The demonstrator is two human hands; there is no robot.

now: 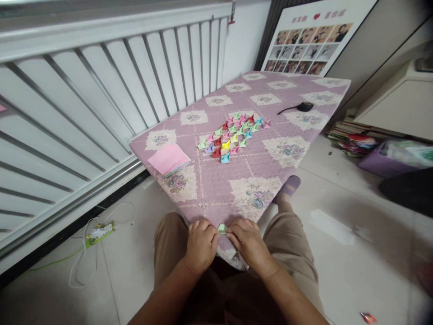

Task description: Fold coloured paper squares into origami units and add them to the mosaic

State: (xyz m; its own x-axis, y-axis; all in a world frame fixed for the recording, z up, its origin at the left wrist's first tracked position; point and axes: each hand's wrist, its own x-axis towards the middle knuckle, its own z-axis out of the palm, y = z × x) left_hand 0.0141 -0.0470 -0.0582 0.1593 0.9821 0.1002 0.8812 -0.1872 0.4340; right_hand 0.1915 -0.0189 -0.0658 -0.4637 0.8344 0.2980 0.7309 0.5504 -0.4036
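Pale-green folded paper (222,229), a small piece with a peaked upper edge, was pinched from both sides at the near, narrow end of a cloth-covered table. Thumb and fingers of the person's bare left hand (203,240) gripped one end, while those of the bare right hand (248,239) gripped the other, the remaining fingers curled inward; whether the paper touched the surface beneath could not be told. Beneath the hands spread a mauve, finely textured tablecloth (214,189), printed with ragged-edged cream panels of blue and purple flowers. Farther up, sharp-cornered folded-paper shapes (234,137) in red, pink, yellow, blue, lilac and green sat in close, slanting rows. To their left, near the table's edge, lay a stack of flat pink-topped paper sheets (169,159), and beyond them on the right, a dark object with a thin black cord (305,106). A white ribbed radiator (118,27) lined the left side. Creased tan trousers (291,243) flanked the table's tip above a pale tiled floor (135,280).
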